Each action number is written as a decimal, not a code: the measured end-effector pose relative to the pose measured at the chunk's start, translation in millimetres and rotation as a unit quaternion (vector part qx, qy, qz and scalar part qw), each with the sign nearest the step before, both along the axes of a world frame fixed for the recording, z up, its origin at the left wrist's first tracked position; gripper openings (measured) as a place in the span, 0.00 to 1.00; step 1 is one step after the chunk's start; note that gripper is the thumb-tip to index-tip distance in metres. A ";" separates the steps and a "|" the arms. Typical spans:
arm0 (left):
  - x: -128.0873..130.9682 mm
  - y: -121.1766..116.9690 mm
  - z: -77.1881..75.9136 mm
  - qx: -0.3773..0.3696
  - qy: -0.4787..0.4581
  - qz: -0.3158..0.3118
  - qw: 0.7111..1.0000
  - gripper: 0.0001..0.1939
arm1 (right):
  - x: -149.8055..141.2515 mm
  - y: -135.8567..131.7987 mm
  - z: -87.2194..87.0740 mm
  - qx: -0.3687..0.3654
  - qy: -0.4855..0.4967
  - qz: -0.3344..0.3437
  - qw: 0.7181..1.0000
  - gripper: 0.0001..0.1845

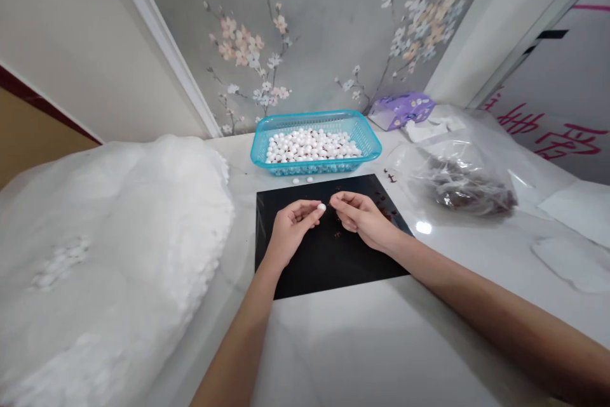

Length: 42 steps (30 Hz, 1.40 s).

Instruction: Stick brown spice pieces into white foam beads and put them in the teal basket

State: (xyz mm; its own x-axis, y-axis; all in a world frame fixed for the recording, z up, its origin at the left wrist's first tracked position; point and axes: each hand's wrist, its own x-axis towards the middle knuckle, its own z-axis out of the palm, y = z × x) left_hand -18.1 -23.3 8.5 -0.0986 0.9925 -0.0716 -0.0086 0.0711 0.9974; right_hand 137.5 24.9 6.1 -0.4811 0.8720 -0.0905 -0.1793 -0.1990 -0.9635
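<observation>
Between the thumb and fingers of my left hand (294,226) is a small white ball (321,207), held above a black mat (305,273). Just to its right, my right hand (365,218) is pinched closed; a tiny dark brown bit (330,204) shows at its fingertips, too small to name. More small reddish-brown pieces (384,209) lie scattered on the mat, mostly at its right side. Behind the mat stands a blue plastic basket (317,167) full of white balls (312,143), some with brown marks on them.
A large translucent bag (157,223) of white balls fills the left side. To the right sits a clear plastic bag (469,188) of dark brown pieces. A purple tissue pack (403,110) rests near the wall. Two loose white balls (309,180) lie before the basket.
</observation>
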 end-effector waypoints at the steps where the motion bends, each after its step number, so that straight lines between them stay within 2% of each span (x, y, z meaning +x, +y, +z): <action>1: -0.2 0.1 -0.4 0.000 -0.003 -0.003 1.000 0.15 | -0.2 -0.1 0.5 0.001 -0.002 0.006 1.000 0.17; 20: -2.7 -0.9 -3.0 0.002 -0.010 0.008 1.000 0.12 | -1.4 -4.3 -2.4 0.057 -0.049 0.009 0.997 0.18; 36: -3.6 -1.9 -1.0 -0.006 -0.028 0.011 1.000 0.12 | -0.7 -3.4 1.7 0.057 -0.034 0.022 0.998 0.16; 42: -3.6 -2.5 -0.7 -0.002 -0.031 -0.008 1.000 0.12 | 0.9 -0.8 1.2 0.063 -0.041 0.030 0.997 0.17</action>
State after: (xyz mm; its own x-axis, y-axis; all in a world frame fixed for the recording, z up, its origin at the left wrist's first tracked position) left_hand -21.8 -25.9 7.7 -0.0788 0.9935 -0.0819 -0.0685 0.0766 0.9947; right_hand 138.4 24.0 7.3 -0.5276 0.8492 -0.0227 -0.0900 -0.0825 -0.9925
